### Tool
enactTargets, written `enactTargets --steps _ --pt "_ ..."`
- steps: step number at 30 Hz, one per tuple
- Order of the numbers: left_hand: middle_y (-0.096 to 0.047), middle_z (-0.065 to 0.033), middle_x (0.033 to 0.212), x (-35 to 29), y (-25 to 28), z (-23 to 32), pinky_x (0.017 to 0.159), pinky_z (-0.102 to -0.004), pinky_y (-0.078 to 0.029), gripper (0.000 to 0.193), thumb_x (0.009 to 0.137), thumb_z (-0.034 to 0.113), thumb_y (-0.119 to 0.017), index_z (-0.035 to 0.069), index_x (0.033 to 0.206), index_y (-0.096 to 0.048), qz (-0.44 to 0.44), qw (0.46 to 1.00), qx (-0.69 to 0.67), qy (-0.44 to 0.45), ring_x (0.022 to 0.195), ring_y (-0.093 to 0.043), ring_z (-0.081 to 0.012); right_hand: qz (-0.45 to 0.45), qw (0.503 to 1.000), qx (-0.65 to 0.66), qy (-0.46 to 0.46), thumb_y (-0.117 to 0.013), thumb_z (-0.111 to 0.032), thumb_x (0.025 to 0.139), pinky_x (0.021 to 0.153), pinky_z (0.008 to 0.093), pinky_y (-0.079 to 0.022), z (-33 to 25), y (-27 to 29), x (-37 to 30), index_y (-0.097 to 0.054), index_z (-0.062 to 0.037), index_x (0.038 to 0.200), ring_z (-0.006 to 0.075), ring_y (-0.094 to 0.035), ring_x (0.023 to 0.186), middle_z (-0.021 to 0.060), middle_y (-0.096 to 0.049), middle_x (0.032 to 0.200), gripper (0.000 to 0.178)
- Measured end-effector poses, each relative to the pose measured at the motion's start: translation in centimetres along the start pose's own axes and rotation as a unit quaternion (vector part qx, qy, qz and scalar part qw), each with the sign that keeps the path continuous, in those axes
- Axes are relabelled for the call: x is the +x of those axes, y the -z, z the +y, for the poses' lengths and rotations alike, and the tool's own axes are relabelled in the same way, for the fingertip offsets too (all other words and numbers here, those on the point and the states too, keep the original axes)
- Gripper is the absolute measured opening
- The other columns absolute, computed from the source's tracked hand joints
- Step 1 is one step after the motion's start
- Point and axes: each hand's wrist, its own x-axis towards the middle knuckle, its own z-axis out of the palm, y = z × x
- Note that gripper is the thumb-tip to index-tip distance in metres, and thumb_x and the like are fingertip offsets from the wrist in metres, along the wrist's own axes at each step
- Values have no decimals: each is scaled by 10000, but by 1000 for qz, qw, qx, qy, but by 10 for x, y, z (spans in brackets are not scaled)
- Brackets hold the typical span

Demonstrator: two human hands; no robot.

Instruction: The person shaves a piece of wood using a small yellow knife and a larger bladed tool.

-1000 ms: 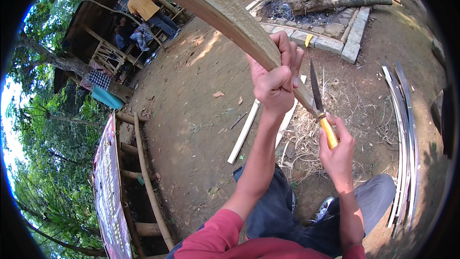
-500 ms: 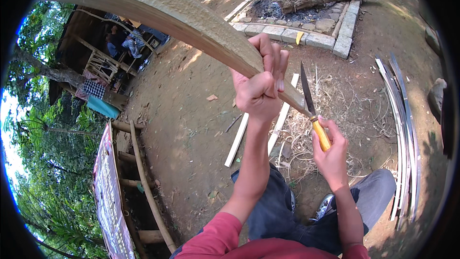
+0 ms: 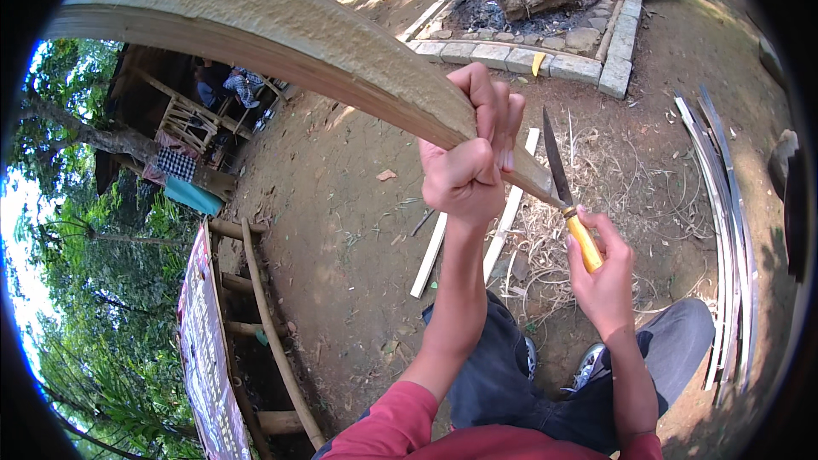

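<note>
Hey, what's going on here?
A person has the left grip closed around a long wooden piece; the right grip holds a yellow-handled knife, blade pointing away. The wood's narrow end sits by the base of the blade; whether they touch is hard to tell. Below, shavings and pale strips lie on the ground, with a stone-edged fire pit farther off.

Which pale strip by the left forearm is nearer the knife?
The strip right of the left forearm, beside the shavings; the other strip lies left of that forearm.
</note>
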Motion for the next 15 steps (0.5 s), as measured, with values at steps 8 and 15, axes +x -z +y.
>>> enactTargets --steps 8,15 --pt "-283 -11 465 7 11 2 374 -225 -251 127 473 74 -383 76 585 -322 -27 1000 7 -4 367 -218 -113 -3 998 57 18 -603 -12 854 615 342 -514 -4 6 4 -571 22 1082 321 -704 748 228 -680 890 232" --pt "-281 -29 452 5 22 2 362 -213 -246 165 434 87 -370 80 589 -314 -10 1000 -18 6 357 -201 -118 14 998 49 -22 -585 -13 865 609 372 -523 9 24 8 -551 12 1107 350 -695 755 224 -680 928 246"
